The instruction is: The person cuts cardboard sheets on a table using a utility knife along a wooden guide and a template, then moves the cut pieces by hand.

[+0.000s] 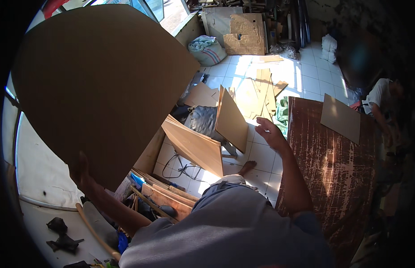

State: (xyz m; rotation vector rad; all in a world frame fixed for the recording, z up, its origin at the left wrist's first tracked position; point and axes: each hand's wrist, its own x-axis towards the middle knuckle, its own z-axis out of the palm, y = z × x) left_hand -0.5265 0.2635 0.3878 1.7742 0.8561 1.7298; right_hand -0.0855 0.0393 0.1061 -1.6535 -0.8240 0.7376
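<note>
My left hand (82,172) is closed on the lower edge of a large brown sheet of board (100,85). The sheet is raised upright and fills much of the left side. My right hand (271,133) is lifted over the floor beside the brown table, fingers curved and apart, with nothing in it. Between my hands, a stack of brown sheets (194,145) leans in front of a dark lumpy bundle (202,119). More sheets (232,119) stand upright just right of that bundle, close to my right hand.
A worn brown table (326,178) stands at right, with a flat board (341,118) on it. Another person (379,100) is beyond its far right edge. Board strips (261,96) litter the tiled floor. A stuffed sack (206,50) sits by the wall. A dark cable (183,169) lies near my feet.
</note>
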